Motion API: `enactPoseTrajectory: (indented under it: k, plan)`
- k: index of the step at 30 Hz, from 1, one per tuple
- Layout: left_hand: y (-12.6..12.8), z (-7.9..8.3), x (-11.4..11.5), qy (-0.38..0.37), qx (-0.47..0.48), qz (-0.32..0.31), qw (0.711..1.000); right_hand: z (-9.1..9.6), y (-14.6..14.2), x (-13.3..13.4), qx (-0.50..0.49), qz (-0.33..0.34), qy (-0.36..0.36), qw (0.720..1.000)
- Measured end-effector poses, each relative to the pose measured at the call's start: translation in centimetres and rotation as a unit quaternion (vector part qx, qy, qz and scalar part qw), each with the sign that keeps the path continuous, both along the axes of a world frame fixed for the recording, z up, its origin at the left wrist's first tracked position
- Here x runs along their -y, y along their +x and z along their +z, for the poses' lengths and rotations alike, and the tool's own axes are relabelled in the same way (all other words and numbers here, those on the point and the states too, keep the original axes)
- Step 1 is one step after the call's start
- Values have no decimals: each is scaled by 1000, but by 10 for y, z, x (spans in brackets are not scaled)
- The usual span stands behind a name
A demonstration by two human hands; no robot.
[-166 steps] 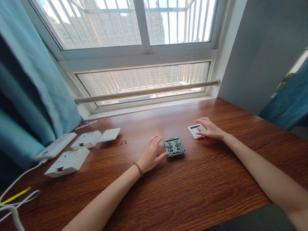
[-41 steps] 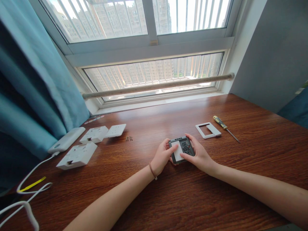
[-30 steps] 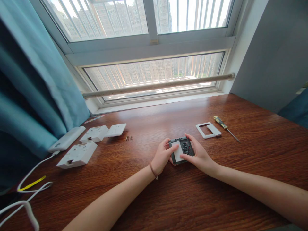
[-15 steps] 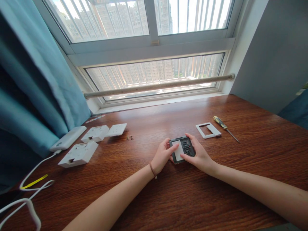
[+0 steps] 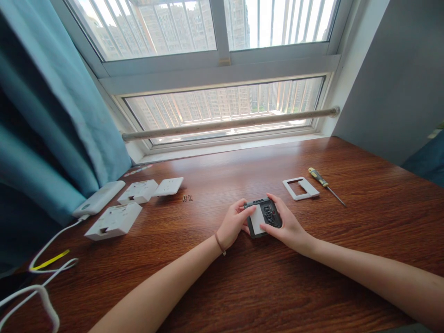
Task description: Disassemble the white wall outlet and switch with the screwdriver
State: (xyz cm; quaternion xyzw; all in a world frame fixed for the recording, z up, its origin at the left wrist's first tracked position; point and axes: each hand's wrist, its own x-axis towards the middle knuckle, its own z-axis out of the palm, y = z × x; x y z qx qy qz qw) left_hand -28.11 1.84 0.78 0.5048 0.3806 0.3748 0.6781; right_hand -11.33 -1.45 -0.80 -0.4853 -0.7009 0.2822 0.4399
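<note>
My left hand and my right hand hold a wall switch module between them, just above the table. The module has a dark grey body with a white rocker plate on its left part; black openings show on its right part. My left thumb presses on the white plate near its upper edge. My right thumb rests at the plate's lower right, and my right fingers curl round the module's far right edge. The fingers beneath are hidden. To the right lies a white cover frame with a solid strip along one side.
A screwdriver lies right of the frame. Several small screws lie left of my hands. Farther left are a white socket panel, two white mounting boxes and a power strip with a white cable. A window stands behind the table.
My hands keep the same grip on the wall switch module, which has tilted very slightly. My left thumb has shifted a little on the white plate.
</note>
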Motion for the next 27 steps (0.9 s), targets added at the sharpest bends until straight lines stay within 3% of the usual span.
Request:
enactPoseTrajectory:
  k: [17,27]
  plan:
    - [-1,0,1,4,1,-21,1000,0,0,0,2,0,-14,1000]
    - [1,-3,-2,-6,-3,3,1000,1,0,-1,8,3,-48,999]
